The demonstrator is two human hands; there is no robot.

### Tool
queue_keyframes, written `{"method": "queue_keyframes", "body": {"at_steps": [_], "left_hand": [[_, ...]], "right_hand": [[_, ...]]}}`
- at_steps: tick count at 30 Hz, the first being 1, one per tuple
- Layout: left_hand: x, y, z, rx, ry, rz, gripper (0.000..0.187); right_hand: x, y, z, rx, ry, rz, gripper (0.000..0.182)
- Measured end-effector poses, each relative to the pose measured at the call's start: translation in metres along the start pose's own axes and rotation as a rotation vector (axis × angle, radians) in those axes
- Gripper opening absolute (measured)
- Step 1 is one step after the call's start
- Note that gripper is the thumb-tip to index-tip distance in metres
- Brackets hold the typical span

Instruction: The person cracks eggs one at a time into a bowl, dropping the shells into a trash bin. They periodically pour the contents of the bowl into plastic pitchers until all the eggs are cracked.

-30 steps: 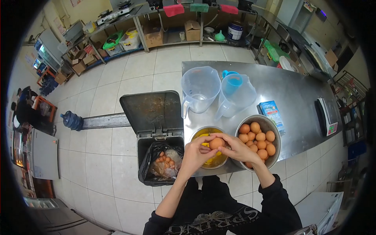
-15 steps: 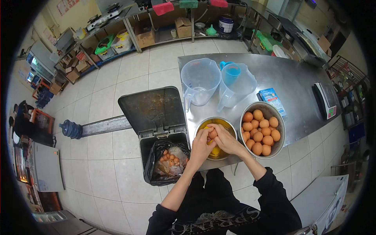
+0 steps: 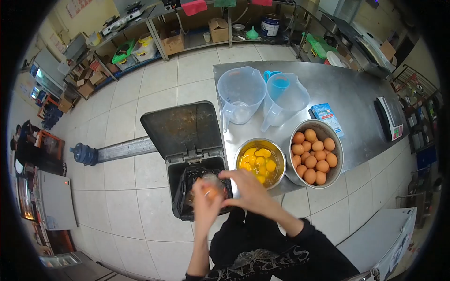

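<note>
My left hand (image 3: 205,206) is over the open trash bin (image 3: 172,187), smeared by motion, its fingers around a brown eggshell (image 3: 212,192). Close beside it, my right hand (image 3: 251,191) has thumb and fingers apart, with nothing seen between them. It hovers between the bin and the table's near edge. Several yolks and clear whites lie in a round metal bowl (image 3: 237,151) on the table. To the right of that bowl, a larger metal pot (image 3: 338,174) holds many whole brown eggs (image 3: 310,162).
Two clear plastic measuring jugs (image 3: 241,91) stand behind the bowl, one with a blue cup (image 3: 278,83) inside. A blue box (image 3: 326,119) and a scale (image 3: 389,119) lie on the steel table (image 3: 347,89). The bin's raised lid (image 3: 183,129) stands left of the table.
Both hands have moved left and down from above the bowl to over the bin, the left with eggshell. My right hand has come off the shell. The yolks in the bowl are now uncovered.
</note>
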State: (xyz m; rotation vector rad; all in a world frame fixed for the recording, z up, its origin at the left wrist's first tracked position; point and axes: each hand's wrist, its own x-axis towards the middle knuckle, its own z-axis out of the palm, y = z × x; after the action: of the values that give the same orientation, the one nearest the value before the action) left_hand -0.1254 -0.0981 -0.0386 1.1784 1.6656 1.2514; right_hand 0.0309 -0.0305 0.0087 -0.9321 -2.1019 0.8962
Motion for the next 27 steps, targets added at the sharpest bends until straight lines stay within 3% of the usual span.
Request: {"method": "queue_keyframes", "body": {"at_steps": [1, 2, 3, 4, 5, 6, 8, 10, 11, 12, 13, 15, 17, 20, 23, 27], "left_hand": [[-0.008, -0.024, -0.028, 0.154, -0.046, 0.019, 0.033], [-0.017, -0.084, -0.053, 0.163, -0.095, -0.185, 0.033], [-0.024, -0.111, -0.067, 0.278, 0.002, -0.370, 0.040], [-0.025, -0.098, -0.072, 0.583, 0.153, -0.239, 0.050], [-0.027, -0.111, -0.084, 0.555, 0.255, -0.280, 0.054], [-0.021, -0.113, -0.096, 0.522, 0.357, -0.256, 0.053], [-0.008, -0.111, -0.112, 0.433, 0.565, -0.222, 0.050], [-0.002, -0.087, -0.122, 0.333, 0.650, -0.196, 0.047], [0.007, -0.078, -0.128, 0.288, 0.693, -0.172, 0.046], [0.017, -0.077, -0.132, 0.212, 0.698, -0.147, 0.046], [0.025, -0.078, -0.133, 0.133, 0.701, -0.124, 0.046], [0.042, -0.075, -0.121, 0.055, 0.694, -0.103, 0.042], [0.057, -0.061, -0.095, -0.022, 0.600, -0.062, 0.041], [0.076, -0.027, -0.057, -0.150, 0.518, -0.016, 0.038], [0.097, -0.014, -0.041, -0.360, 0.428, -0.007, 0.039], [0.138, 0.020, -0.030, -0.456, 0.315, 0.084, 0.049]], "right_hand": [[-0.001, -0.001, 0.012, -0.005, -0.084, 0.046, 0.036], [-0.006, -0.004, 0.026, -0.005, -0.175, 0.100, 0.029], [-0.016, 0.005, 0.061, -0.133, -0.214, 0.031, 0.021], [-0.025, 0.023, 0.100, -0.268, -0.249, -0.047, 0.015], [-0.035, 0.037, 0.128, -0.485, -0.305, -0.077, 0.013], [-0.047, 0.052, 0.151, -0.488, -0.298, -0.047, 0.018], [-0.064, 0.048, 0.142, -0.352, -0.193, -0.037, 0.024], [-0.076, 0.010, 0.063, -0.108, -0.146, 0.166, 0.027], [-0.092, 0.010, 0.042, -0.058, 0.089, 0.394, 0.025], [-0.109, 0.014, 0.026, -0.004, 0.329, 0.619, 0.024], [-0.120, 0.034, 0.012, 0.146, 0.441, 0.733, 0.024], [-0.126, 0.072, 0.011, 0.544, 0.496, 0.981, 0.027], [-0.108, 0.100, 0.009, 1.056, 0.361, 1.206, 0.030], [-0.106, 0.113, 0.010, 1.086, 0.330, 1.123, 0.032], [-0.105, 0.109, -0.004, 1.040, 0.222, 1.169, 0.030], [-0.069, 0.065, -0.053, 1.046, 0.163, 1.196, 0.026]]}}
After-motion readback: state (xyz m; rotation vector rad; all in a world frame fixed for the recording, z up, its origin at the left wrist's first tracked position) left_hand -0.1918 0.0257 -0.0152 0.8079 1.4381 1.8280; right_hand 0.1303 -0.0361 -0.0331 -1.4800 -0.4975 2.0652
